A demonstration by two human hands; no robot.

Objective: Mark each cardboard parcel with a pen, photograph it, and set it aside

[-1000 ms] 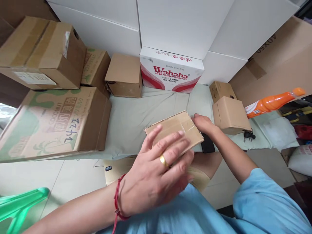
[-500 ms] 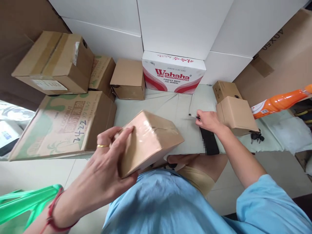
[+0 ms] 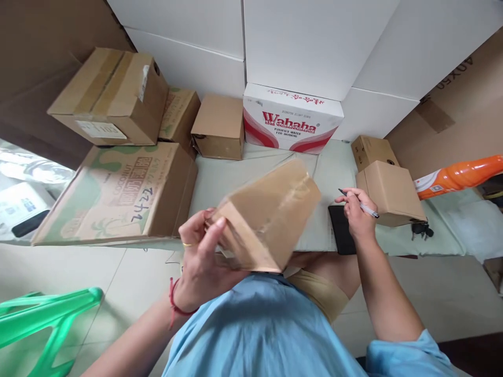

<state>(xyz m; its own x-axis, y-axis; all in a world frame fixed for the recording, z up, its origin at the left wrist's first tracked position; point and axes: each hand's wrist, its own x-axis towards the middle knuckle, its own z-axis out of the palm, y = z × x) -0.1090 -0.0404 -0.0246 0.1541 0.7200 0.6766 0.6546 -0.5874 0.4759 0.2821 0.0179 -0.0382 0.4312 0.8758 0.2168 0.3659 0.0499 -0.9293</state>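
Note:
My left hand (image 3: 206,256) grips a small brown cardboard box (image 3: 271,212) by its near left end, thumb on top. The box is tilted, raised above the front of the table and a little blurred by motion. Clear tape shines along its upper face. In my right hand (image 3: 359,212) is a pen (image 3: 369,210) with a grey-white barrel, its dark tip pointing left. This hand hovers over a flat black object (image 3: 341,230) lying at the table's front edge, a short way right of the box.
A coconut carton (image 3: 106,193) with another box (image 3: 113,99) on it stands left. Behind are a small carton (image 3: 220,125) and a Wahaha carton (image 3: 293,120). To the right are a box (image 3: 391,191), an orange bottle (image 3: 459,178) and keys (image 3: 422,230). A green stool (image 3: 51,319) stands below left.
The held box has turned in my left hand, showing a different face. My right hand has moved right and rotated, bringing the pen into clear view. The camera view has shifted slightly left.

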